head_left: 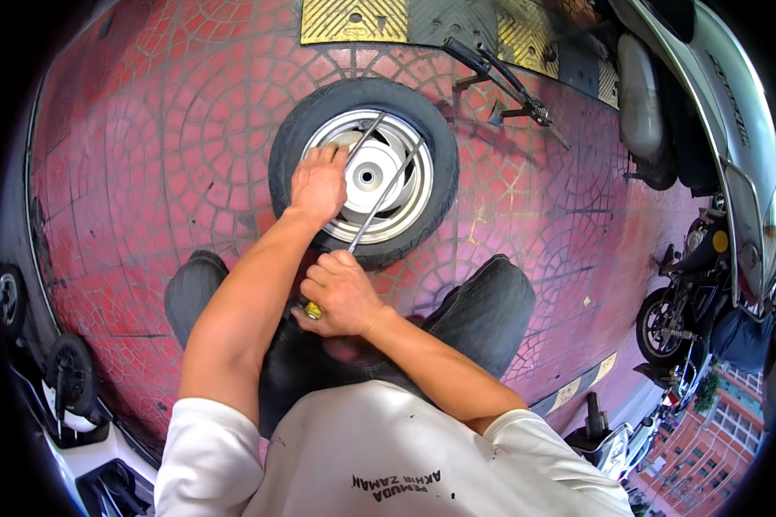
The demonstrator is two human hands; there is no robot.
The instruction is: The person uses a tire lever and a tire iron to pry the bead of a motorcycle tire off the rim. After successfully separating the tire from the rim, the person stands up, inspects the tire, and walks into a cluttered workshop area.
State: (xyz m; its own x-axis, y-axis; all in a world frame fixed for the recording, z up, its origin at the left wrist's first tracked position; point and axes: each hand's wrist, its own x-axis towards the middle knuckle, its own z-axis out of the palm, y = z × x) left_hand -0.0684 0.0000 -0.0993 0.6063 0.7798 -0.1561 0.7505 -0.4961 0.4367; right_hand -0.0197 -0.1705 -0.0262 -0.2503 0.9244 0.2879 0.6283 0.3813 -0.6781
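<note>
In front of my knees, a scooter wheel lies flat on the paving, its black tyre around a silver rim. My left hand is closed over the left part of the rim, gripping a thin metal bar whose far end meets the rim's far edge. Below the wheel's near edge, my right hand wraps round the yellow handle of what looks like a long screwdriver. Its shaft crosses the rim slantwise, with the tip at the tyre's edge at the far right. Fingers hide part of both tools.
A dark metal frame with rods stands right of the wheel. Behind it runs a yellow and black ramp strip. A silver scooter body and a parked motorcycle are at the right; another vehicle is at lower left.
</note>
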